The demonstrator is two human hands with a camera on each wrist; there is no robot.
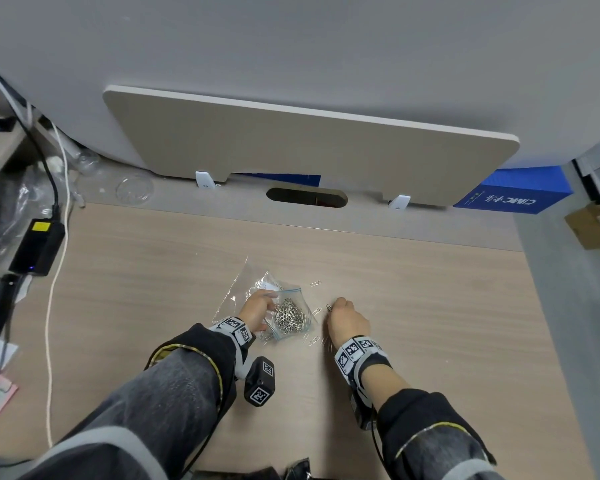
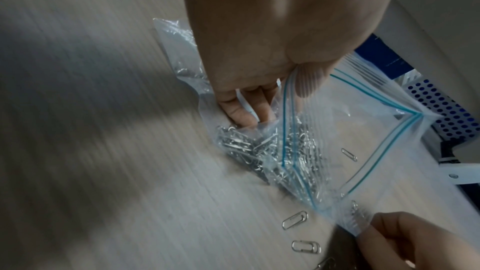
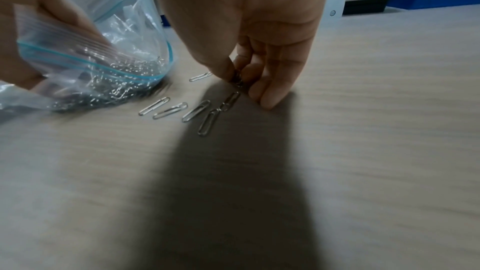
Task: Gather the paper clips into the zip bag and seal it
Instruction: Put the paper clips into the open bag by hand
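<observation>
A clear zip bag [image 1: 291,317] with a blue seal line lies on the wooden desk [image 1: 430,306], heaped with silver paper clips [image 2: 293,151]. My left hand [image 1: 257,311] pinches the bag's rim [image 2: 285,93] and holds its mouth wide. Just right of the bag, my right hand [image 1: 333,306] pinches a small bunch of paper clips [image 3: 237,81] between thumb and fingertips at the desk surface. Several loose clips [image 3: 196,110] lie beside that hand, between it and the bag [image 3: 116,52]. One more loose clip [image 1: 315,283] lies beyond the bag.
A second crumpled clear bag [image 1: 246,285] lies under my left hand. A black power adapter [image 1: 37,247] and a white cable [image 1: 51,341] sit at the left edge. A beige divider panel [image 1: 309,147] and a blue box [image 1: 513,195] stand at the back.
</observation>
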